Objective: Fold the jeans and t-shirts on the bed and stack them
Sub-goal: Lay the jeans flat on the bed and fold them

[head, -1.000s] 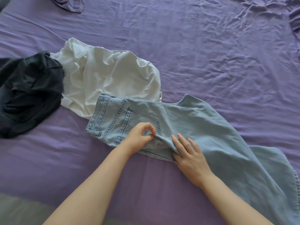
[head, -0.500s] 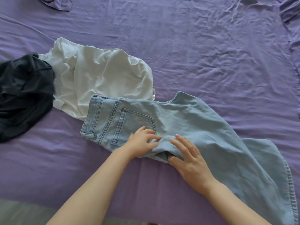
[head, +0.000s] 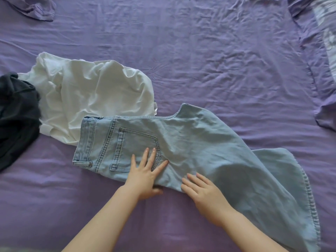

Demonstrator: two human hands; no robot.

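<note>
The light-blue denim jeans (head: 181, 148) lay halved lengthwise toward the purple bed's (head: 218, 60) near edge, both flat-fingered hands, left (head: 145, 177) and right (head: 203, 193), smoothing them, holding nothing; next, I judged, came folding the legs toward the waistband.

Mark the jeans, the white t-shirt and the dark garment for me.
jeans (head: 190, 142): head view, on the seat panel right of the back pocket.
white t-shirt (head: 94, 95): head view, on its rumpled middle.
dark garment (head: 16, 113): head view, on its bunched centre.
</note>
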